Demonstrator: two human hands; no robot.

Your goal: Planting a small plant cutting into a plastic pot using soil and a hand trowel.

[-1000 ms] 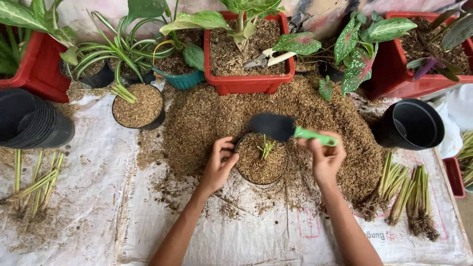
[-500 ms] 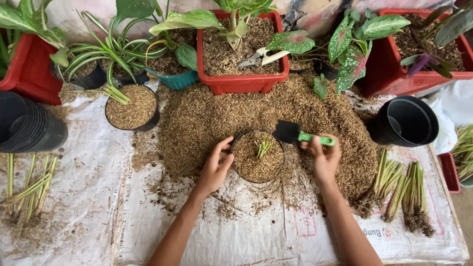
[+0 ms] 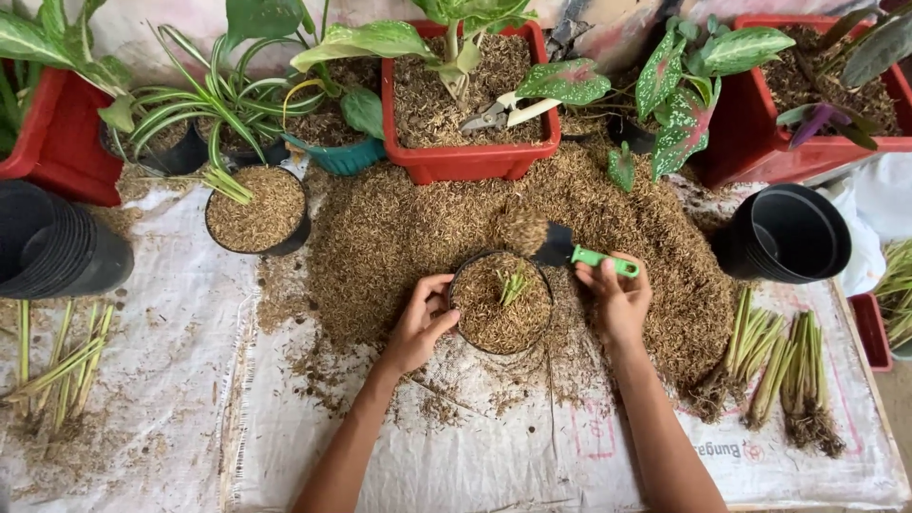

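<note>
While I look down from the head camera, I see a white woven sheet (image 3: 171, 408) spread over the whole working surface, and on it a big brown heap of husk mix (image 3: 399, 228). Behind the heap stand red planters (image 3: 470, 161) with leafy plants, and a pair of shears (image 3: 489, 116) lies in the middle one. A stack of black pots (image 3: 47, 242) lies at the far left, and another black pot (image 3: 784, 233) stands at the right. One small pot full of mix (image 3: 256, 211) stands left of the heap. Bundles of cut stalks (image 3: 779, 366) with roots lie on the sheet at the right, and more lie at the left.

At the near edge of the heap I see a black pot with a small green shoot (image 3: 501, 302), filled with mix. My left hand (image 3: 418, 323) touches its left rim, with the fingers half curled and the thumb apart from them. My right hand (image 3: 617, 299) is just beside the pot on the right and is closed around the green handle of a small trowel (image 3: 575, 252). The dark blade points left above the rim of the pot, and a blurred clump of mix is at its tip.
</note>
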